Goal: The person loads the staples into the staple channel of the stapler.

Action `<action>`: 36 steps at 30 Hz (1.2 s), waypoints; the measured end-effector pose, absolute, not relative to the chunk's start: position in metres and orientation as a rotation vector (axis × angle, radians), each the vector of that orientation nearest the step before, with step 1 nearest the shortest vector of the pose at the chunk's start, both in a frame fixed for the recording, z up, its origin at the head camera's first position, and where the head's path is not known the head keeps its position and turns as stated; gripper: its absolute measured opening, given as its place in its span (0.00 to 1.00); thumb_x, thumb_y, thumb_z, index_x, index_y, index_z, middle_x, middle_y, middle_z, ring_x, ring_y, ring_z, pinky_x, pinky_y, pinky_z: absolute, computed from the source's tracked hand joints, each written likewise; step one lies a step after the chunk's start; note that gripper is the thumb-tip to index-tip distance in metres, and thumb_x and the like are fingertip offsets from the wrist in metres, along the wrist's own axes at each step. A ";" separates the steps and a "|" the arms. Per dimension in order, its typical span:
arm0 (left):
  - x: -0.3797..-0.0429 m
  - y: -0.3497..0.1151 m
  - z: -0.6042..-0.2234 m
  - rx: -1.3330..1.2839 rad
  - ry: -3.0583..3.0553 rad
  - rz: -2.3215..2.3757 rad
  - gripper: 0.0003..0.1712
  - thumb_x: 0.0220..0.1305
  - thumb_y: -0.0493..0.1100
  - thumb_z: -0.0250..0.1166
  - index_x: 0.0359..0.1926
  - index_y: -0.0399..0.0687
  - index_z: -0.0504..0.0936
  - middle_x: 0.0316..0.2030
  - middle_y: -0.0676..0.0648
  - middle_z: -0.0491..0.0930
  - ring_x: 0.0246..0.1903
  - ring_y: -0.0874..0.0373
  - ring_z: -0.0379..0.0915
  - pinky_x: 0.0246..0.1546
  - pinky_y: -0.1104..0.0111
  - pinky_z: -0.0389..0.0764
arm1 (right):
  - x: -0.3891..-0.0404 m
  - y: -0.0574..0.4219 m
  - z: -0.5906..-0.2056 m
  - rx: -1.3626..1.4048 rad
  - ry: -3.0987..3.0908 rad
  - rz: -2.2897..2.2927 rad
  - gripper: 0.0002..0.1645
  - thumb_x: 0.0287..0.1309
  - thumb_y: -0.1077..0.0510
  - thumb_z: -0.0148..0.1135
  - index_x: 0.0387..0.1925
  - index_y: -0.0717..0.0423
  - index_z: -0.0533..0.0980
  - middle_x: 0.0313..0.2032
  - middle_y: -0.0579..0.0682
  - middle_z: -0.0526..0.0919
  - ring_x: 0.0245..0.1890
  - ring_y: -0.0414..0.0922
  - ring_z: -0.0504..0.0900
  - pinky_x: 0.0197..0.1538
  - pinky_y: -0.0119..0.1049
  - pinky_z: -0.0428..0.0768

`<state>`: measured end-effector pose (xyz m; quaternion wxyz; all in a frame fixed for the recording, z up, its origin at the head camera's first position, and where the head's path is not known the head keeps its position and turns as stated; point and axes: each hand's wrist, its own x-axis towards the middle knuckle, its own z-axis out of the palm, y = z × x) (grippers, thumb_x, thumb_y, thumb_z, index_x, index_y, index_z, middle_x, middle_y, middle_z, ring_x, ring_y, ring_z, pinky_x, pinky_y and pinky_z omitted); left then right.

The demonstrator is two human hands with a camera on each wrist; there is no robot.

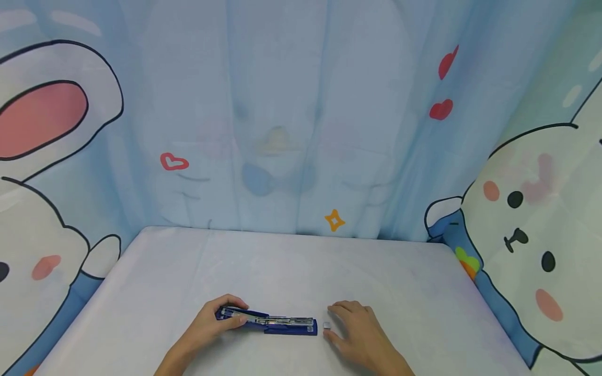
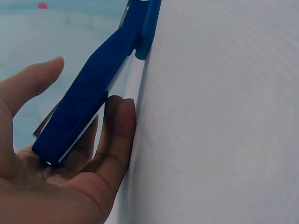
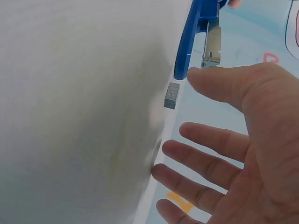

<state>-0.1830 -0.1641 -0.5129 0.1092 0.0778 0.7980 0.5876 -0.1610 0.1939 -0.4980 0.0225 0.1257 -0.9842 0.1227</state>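
Observation:
A blue stapler (image 1: pixel 290 330) lies unfolded on the white table, its metal staple channel exposed. My left hand (image 1: pixel 213 319) holds the stapler's left end, thumb on the near side and fingers behind. In the left wrist view, the blue arm (image 2: pixel 88 88) slants up from between the thumb and curled fingers. Just right of the stapler's other end is a short strip of staples (image 1: pixel 326 325), standing on the table. My right hand (image 1: pixel 355 331) is around it with fingers spread; in the right wrist view, thumb and fingers stay apart from the staples (image 3: pixel 172 95).
The white tabletop (image 1: pixel 263 271) stretches out behind and to both sides of the hands. A light blue curtain (image 1: pixel 282 104) printed with cartoon animals and hearts hangs beyond the far edge and along both sides.

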 end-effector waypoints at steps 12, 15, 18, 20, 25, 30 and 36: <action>-0.184 -0.168 -0.519 0.245 2.219 1.803 0.22 0.66 0.44 0.74 0.57 0.39 0.84 0.58 0.39 0.83 0.53 0.54 0.74 0.52 0.73 0.75 | -0.161 0.194 -0.501 0.444 -2.989 0.375 0.22 0.55 0.45 0.80 0.49 0.47 0.87 0.49 0.43 0.89 0.54 0.47 0.84 0.59 0.53 0.80; -0.185 -0.168 -0.520 0.237 2.195 1.808 0.23 0.67 0.45 0.74 0.58 0.40 0.83 0.58 0.41 0.83 0.52 0.55 0.75 0.50 0.73 0.76 | -0.162 0.193 -0.502 0.443 -2.983 0.377 0.21 0.55 0.46 0.80 0.48 0.47 0.87 0.47 0.42 0.89 0.52 0.46 0.84 0.58 0.50 0.79; -0.186 -0.169 -0.520 0.240 2.176 1.815 0.23 0.67 0.45 0.74 0.59 0.40 0.83 0.58 0.41 0.82 0.52 0.55 0.75 0.49 0.72 0.77 | -0.163 0.191 -0.501 0.434 -2.987 0.359 0.19 0.54 0.47 0.81 0.47 0.46 0.87 0.46 0.41 0.89 0.50 0.44 0.84 0.56 0.48 0.79; -0.186 -0.170 -0.521 0.251 2.163 1.818 0.24 0.67 0.44 0.74 0.59 0.39 0.82 0.58 0.41 0.82 0.52 0.55 0.75 0.50 0.73 0.77 | -0.164 0.189 -0.501 0.422 -2.998 0.345 0.18 0.53 0.48 0.82 0.45 0.45 0.87 0.44 0.40 0.88 0.49 0.43 0.83 0.56 0.48 0.79; -0.185 -0.173 -0.522 0.297 2.120 1.839 0.25 0.66 0.41 0.74 0.60 0.36 0.81 0.59 0.39 0.82 0.53 0.54 0.76 0.51 0.74 0.77 | -0.163 0.187 -0.502 0.436 -3.001 0.333 0.15 0.53 0.48 0.82 0.43 0.44 0.88 0.42 0.38 0.87 0.47 0.41 0.82 0.52 0.45 0.79; -0.184 -0.174 -0.523 0.300 2.066 1.857 0.27 0.66 0.40 0.74 0.62 0.34 0.79 0.59 0.41 0.81 0.53 0.56 0.78 0.51 0.74 0.79 | -0.163 0.188 -0.504 0.495 -2.977 0.353 0.13 0.54 0.50 0.81 0.42 0.43 0.88 0.40 0.36 0.86 0.44 0.39 0.81 0.49 0.42 0.78; -0.187 -0.176 -0.525 0.284 2.049 1.847 0.28 0.67 0.42 0.74 0.64 0.37 0.79 0.61 0.41 0.80 0.55 0.54 0.76 0.53 0.74 0.78 | -0.164 0.189 -0.503 0.520 -2.970 0.419 0.12 0.54 0.52 0.81 0.40 0.44 0.88 0.38 0.36 0.84 0.41 0.37 0.79 0.47 0.39 0.79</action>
